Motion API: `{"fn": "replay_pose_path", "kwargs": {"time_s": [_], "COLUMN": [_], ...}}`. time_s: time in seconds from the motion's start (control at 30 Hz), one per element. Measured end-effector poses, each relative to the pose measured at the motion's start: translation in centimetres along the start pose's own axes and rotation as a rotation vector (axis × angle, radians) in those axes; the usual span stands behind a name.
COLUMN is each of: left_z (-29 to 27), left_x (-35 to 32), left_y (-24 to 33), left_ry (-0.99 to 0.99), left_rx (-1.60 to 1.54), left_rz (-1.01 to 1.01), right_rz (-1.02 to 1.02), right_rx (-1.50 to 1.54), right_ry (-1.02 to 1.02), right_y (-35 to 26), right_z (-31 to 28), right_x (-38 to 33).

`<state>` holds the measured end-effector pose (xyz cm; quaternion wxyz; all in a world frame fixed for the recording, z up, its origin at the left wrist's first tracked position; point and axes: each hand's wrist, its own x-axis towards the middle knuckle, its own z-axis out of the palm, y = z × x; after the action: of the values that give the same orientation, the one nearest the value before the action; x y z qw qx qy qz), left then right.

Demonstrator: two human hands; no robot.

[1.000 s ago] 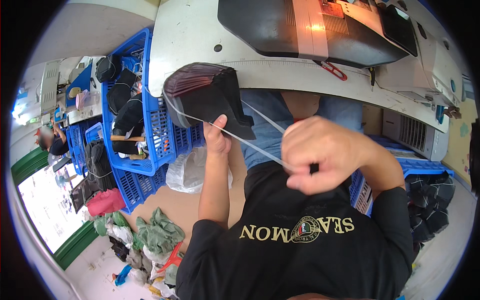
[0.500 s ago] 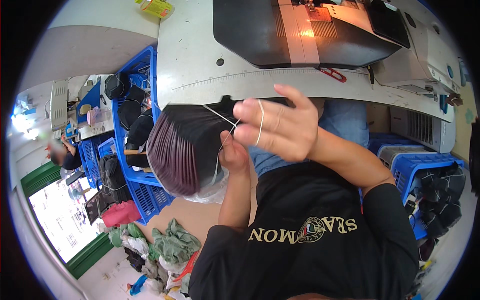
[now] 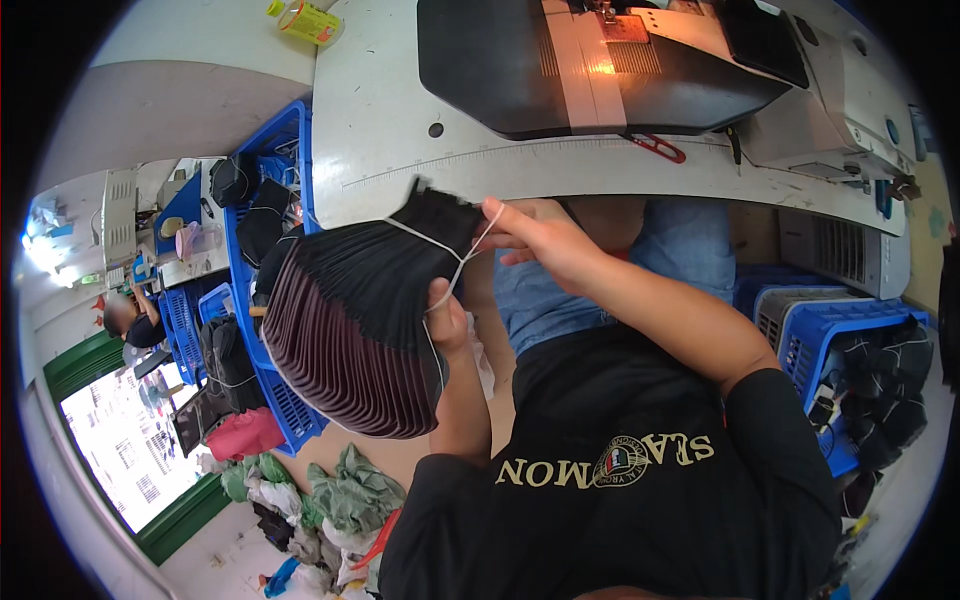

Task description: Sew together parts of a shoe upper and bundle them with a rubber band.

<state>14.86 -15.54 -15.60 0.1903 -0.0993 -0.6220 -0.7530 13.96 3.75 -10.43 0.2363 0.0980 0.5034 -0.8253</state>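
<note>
A thick stack of dark fabric pieces [image 3: 340, 335], black at the narrow end and purplish-brown at the fanned edges, hangs just off the table's front edge. My left hand [image 3: 447, 325] is closed on its near side, thumb up, with most of its fingers hidden behind the stack. A thin white elastic band [image 3: 425, 240] crosses the narrow black end and meets in a knot-like crossing. My right hand [image 3: 545, 238] pinches a loop of this band beside that end, drawing it out to the right.
The white worktable [image 3: 370, 130] carries a sewing machine [image 3: 840, 110], red-handled snips [image 3: 657, 148] and a yellow-labelled bottle [image 3: 306, 22]. Blue crates [image 3: 285, 390] with black bundles stand left, another crate [image 3: 800, 350] right. Plastic bags [image 3: 350, 495] lie on the floor. Another person [image 3: 140, 320] sits far left.
My right hand has turned over, and the loop that was stretched round its fingers is now pinched at their tips. The stack has tilted toward me, with its fanned edges lower.
</note>
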Motion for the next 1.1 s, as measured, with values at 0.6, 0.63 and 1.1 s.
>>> {"fn": "replay_pose_path", "kwargs": {"time_s": [0.6, 0.63, 1.1], "left_z": [0.1, 0.2, 0.9], "left_x": [-1.9, -1.8, -0.3], "left_y": [0.5, 0.6, 2.1], "left_ry": [-0.141, -0.172, -0.118], "left_rx": [-0.522, -0.564, -0.640], "left_rz": [-0.616, -0.654, -0.742], "right_rz": [0.087, 0.097, 0.248], "right_rx": [0.214, 0.185, -0.146], "right_ry": [-0.055, -0.095, -0.155], "right_y": [-0.6, -0.7, 3.3], "right_z": [-2.8, -3.1, -7.0], "right_x": [-0.1, -0.1, 1.0]}}
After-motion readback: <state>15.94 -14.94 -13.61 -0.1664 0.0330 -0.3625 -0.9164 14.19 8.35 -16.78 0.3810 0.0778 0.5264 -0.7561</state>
